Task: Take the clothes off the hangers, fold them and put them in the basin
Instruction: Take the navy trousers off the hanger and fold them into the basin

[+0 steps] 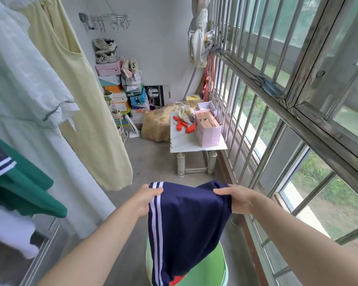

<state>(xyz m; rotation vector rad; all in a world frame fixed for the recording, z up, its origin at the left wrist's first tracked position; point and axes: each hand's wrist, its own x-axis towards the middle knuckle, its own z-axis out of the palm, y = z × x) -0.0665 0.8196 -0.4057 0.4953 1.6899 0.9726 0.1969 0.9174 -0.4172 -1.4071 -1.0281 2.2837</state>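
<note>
Navy shorts [186,223] with two white side stripes hang folded over between my hands, above a green basin [213,269] on the floor. My left hand [147,198] grips the striped top corner, and my right hand [234,200] grips the opposite top corner. Something red shows inside the basin under the shorts. On the left hang a pale yellow dress [81,96], a white garment [25,83] and a green garment [29,193]. Their hangers are out of view.
A barred window [277,100] runs along the right. Ahead stands a small white table [194,141] bearing a pink bag [208,129] and red items. Stacked shoe boxes [120,93] and shoes fill the far corner. A clip hanger [105,21] hangs on the back wall.
</note>
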